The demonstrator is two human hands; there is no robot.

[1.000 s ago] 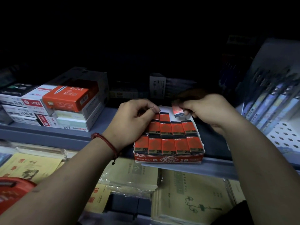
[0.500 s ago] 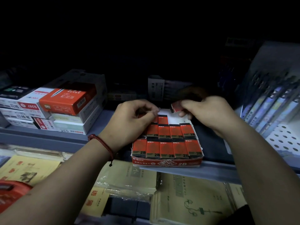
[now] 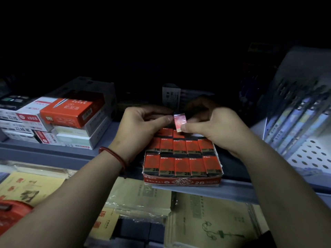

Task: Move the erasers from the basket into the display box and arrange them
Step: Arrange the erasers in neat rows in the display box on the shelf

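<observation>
A red display box (image 3: 182,182) marked 2B sits at the front edge of a grey shelf, filled with rows of red erasers (image 3: 180,165). Above its far end I hold one red eraser (image 3: 179,122) upright. My right hand (image 3: 213,127) pinches it between thumb and fingers. My left hand (image 3: 143,124), with a red cord at the wrist, touches the eraser's left edge with its thumb and forefinger. The far row of the box is partly hidden behind my hands. A red basket edge (image 3: 12,213) shows at the lower left.
Stacked stationery boxes (image 3: 62,120) stand on the shelf to the left. Hanging pen packs (image 3: 295,119) and a perforated white panel (image 3: 311,156) fill the right. Wrapped yellow notebooks (image 3: 143,196) lie on the lower shelf. The back of the shelf is dark.
My right hand lifted the eraser from the box's far end and turned it upright. My left hand left the erasers in the box and rose to meet it.
</observation>
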